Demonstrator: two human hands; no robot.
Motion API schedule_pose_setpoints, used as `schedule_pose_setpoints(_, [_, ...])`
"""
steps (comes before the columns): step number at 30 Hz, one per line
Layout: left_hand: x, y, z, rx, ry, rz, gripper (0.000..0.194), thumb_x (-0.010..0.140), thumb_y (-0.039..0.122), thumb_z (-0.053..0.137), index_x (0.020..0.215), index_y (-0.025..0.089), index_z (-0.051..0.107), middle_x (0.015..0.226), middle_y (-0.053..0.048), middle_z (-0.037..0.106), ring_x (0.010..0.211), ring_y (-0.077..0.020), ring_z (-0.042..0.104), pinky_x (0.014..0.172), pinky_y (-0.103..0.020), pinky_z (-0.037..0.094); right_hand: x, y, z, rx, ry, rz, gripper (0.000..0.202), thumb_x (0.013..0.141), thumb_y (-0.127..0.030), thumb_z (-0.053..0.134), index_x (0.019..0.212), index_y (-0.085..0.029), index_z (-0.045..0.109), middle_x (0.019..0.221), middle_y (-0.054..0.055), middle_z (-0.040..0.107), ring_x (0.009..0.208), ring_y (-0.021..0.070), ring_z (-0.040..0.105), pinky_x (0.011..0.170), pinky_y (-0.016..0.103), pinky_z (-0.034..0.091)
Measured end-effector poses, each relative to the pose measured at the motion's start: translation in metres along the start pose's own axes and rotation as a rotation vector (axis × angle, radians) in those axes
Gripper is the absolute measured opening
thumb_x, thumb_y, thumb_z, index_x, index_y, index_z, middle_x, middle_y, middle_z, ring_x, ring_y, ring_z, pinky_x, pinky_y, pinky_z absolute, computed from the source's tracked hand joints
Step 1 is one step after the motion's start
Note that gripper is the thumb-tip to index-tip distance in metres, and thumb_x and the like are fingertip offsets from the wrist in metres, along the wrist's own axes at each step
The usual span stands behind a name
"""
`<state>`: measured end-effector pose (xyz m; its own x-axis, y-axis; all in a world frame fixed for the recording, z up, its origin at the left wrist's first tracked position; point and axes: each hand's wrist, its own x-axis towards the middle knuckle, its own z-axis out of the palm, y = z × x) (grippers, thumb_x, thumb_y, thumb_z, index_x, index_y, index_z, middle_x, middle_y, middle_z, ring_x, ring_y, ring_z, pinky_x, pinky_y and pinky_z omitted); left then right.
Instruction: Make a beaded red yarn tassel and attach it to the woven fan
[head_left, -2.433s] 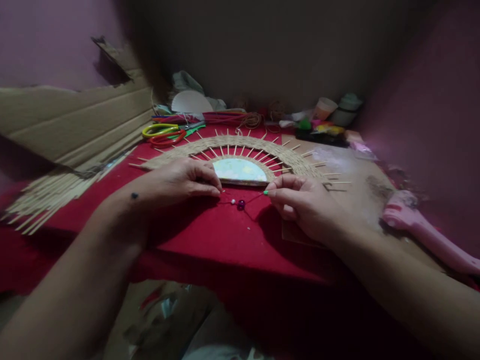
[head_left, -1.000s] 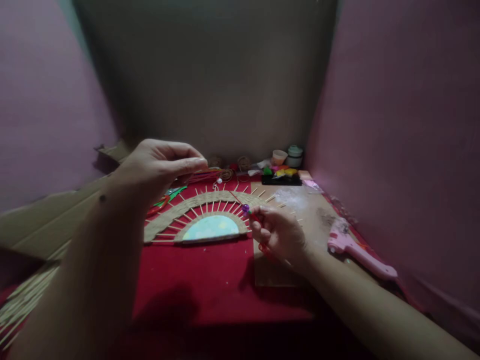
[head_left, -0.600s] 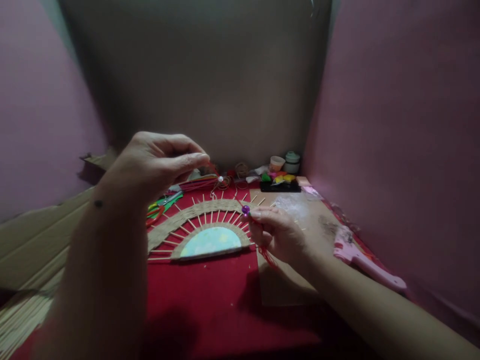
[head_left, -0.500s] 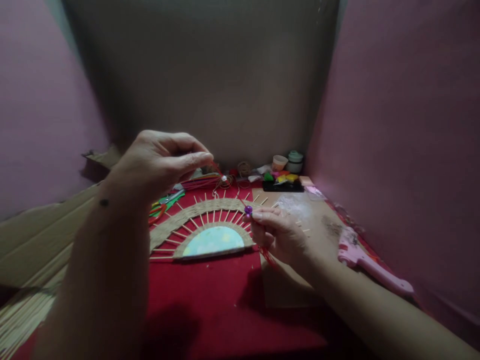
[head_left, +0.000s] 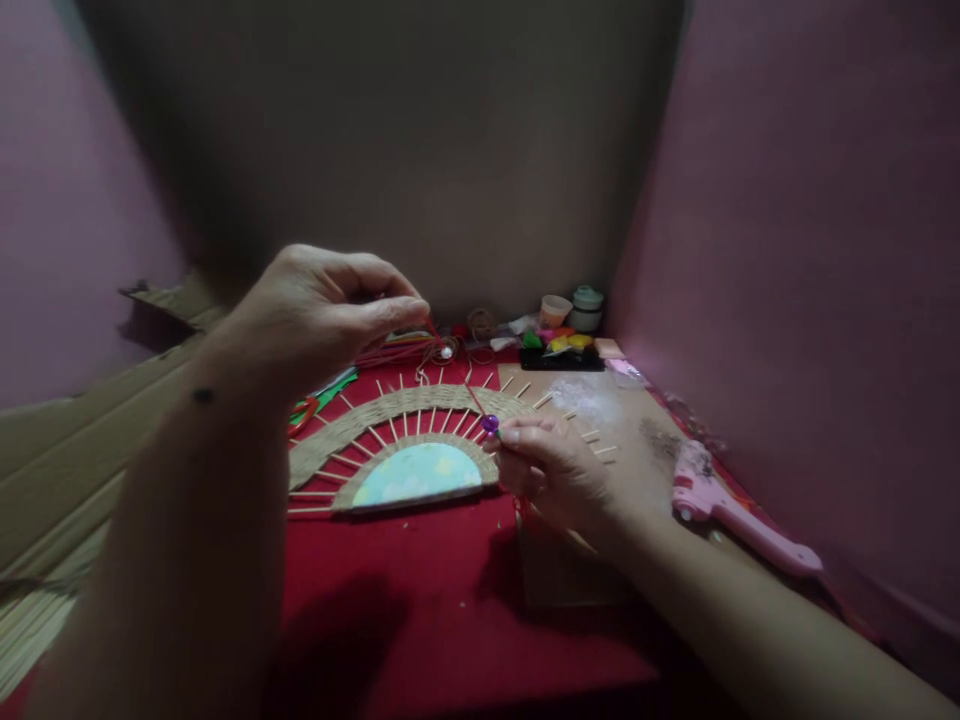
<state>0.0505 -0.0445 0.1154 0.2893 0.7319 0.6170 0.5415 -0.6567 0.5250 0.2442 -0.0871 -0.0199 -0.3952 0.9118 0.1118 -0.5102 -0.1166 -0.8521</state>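
My left hand (head_left: 352, 295) is raised over the far part of the table, thumb and fingertips pinching a red string (head_left: 433, 328). A small white bead (head_left: 446, 352) shows just below that pinch. Lower and to the right, my right hand (head_left: 551, 465) is closed on a purple bead (head_left: 490, 425) with the red string running up from it. Red strands hang under the right fingers. Behind and below the hands, a half-round woven fan shape (head_left: 375, 410) with thin sticks and a pale blue half-circle (head_left: 424, 472) lies on the red cloth (head_left: 405, 600).
A pink glue gun (head_left: 739, 520) lies at the right on a brown board (head_left: 637, 430). Orange-handled scissors (head_left: 304, 412) are partly behind my left wrist. At the back stand a cup (head_left: 555, 311) and a lidded jar (head_left: 587, 308). Cardboard (head_left: 82, 430) leans at the left.
The view has shifted slightly, so the table things sit a little higher and further left. Both hands keep their pinches on the string and purple bead.
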Motion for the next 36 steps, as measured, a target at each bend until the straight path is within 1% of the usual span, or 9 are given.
schedule_pose_setpoints(4, [0.001, 0.002, 0.003, 0.007, -0.006, -0.025, 0.020, 0.068, 0.032, 0.070, 0.066, 0.012, 0.073, 0.044, 0.005, 0.047, 0.042, -0.0022, 0.037, 0.039, -0.015, 0.025, -0.001, -0.001, -0.003, 0.037, 0.014, 0.007, 0.013, 0.070, -0.028, 0.069, 0.062, -0.018, 0.067, 0.042, -0.009, 0.029, 0.041, 0.0050, 0.016, 0.043, 0.025, 0.011])
schedule_pose_setpoints(7, [0.001, 0.003, 0.004, 0.009, -0.028, -0.073, 0.022, 0.068, 0.033, 0.069, 0.067, 0.012, 0.073, 0.045, 0.005, 0.049, 0.043, -0.0030, 0.039, 0.040, -0.016, 0.026, -0.001, -0.003, -0.006, 0.081, 0.011, 0.009, 0.008, 0.066, -0.025, 0.064, 0.063, -0.018, 0.068, 0.044, -0.008, 0.030, 0.042, 0.0059, 0.016, 0.043, 0.025, 0.010])
schedule_pose_setpoints(10, [0.002, 0.001, 0.005, 0.023, -0.033, -0.084, 0.023, 0.068, 0.034, 0.069, 0.068, 0.012, 0.074, 0.044, 0.005, 0.047, 0.041, -0.0029, 0.038, 0.038, -0.016, 0.023, -0.003, -0.005, -0.007, 0.094, 0.019, 0.016, 0.012, 0.062, -0.024, 0.059, 0.065, -0.019, 0.069, 0.044, -0.008, 0.029, 0.043, 0.0068, 0.015, 0.043, 0.026, 0.009])
schedule_pose_setpoints(15, [0.002, 0.000, 0.006, 0.016, -0.030, -0.049, 0.022, 0.068, 0.033, 0.069, 0.066, 0.012, 0.073, 0.042, 0.006, 0.046, 0.041, -0.0020, 0.036, 0.038, -0.016, 0.023, -0.006, -0.008, -0.006, 0.051, 0.062, 0.026, 0.008, 0.064, -0.027, 0.065, 0.063, -0.019, 0.067, 0.045, -0.009, 0.025, 0.045, 0.0070, 0.012, 0.044, 0.026, 0.008])
schedule_pose_setpoints(22, [0.002, -0.001, 0.008, 0.013, -0.023, -0.015, 0.021, 0.068, 0.034, 0.069, 0.067, 0.013, 0.074, 0.044, 0.005, 0.048, 0.042, -0.0036, 0.039, 0.039, -0.017, 0.026, -0.004, -0.005, -0.009, 0.060, 0.031, 0.036, 0.015, 0.066, -0.025, 0.070, 0.057, -0.018, 0.061, 0.044, -0.010, 0.028, 0.042, 0.0050, 0.015, 0.043, 0.025, 0.009])
schedule_pose_setpoints(25, [0.001, -0.001, 0.007, 0.025, -0.007, 0.001, 0.020, 0.070, 0.033, 0.070, 0.069, 0.013, 0.074, 0.045, 0.005, 0.048, 0.042, -0.0037, 0.039, 0.039, -0.017, 0.026, -0.001, -0.002, -0.010, 0.050, 0.092, 0.090, 0.011, 0.062, -0.025, 0.074, 0.063, -0.018, 0.066, 0.045, -0.008, 0.038, 0.042, 0.0047, 0.024, 0.043, 0.023, 0.014])
schedule_pose_setpoints(28, [-0.002, 0.003, 0.006, 0.015, -0.028, 0.023, 0.018, 0.072, 0.031, 0.069, 0.070, 0.013, 0.073, 0.049, 0.004, 0.051, 0.044, -0.0035, 0.039, 0.040, -0.017, 0.027, 0.001, 0.000, -0.011, 0.046, 0.164, 0.186, 0.023, 0.054, -0.022, 0.079, 0.075, -0.017, 0.071, 0.051, -0.003, 0.051, 0.046, 0.0064, 0.038, 0.044, 0.022, 0.022])
schedule_pose_setpoints(31, [-0.004, 0.008, 0.005, 0.051, -0.041, 0.047, 0.016, 0.074, 0.028, 0.067, 0.069, 0.014, 0.072, 0.055, 0.004, 0.053, 0.048, -0.0036, 0.040, 0.043, -0.018, 0.029, 0.002, 0.002, -0.014, 0.052, 0.094, 0.231, 0.028, 0.058, -0.021, 0.078, 0.085, -0.015, 0.073, 0.051, -0.001, 0.055, 0.045, 0.0072, 0.041, 0.042, 0.022, 0.021])
schedule_pose_setpoints(36, [-0.006, 0.011, 0.003, 0.120, 0.024, 0.152, 0.014, 0.078, 0.025, 0.066, 0.070, 0.014, 0.072, 0.062, 0.003, 0.058, 0.055, -0.0049, 0.045, 0.049, -0.019, 0.033, 0.002, 0.004, -0.021, 0.110, -0.039, 0.252, 0.029, 0.067, -0.023, 0.070, 0.094, -0.011, 0.071, 0.048, -0.002, 0.054, 0.036, 0.0038, 0.029, 0.040, 0.022, 0.015])
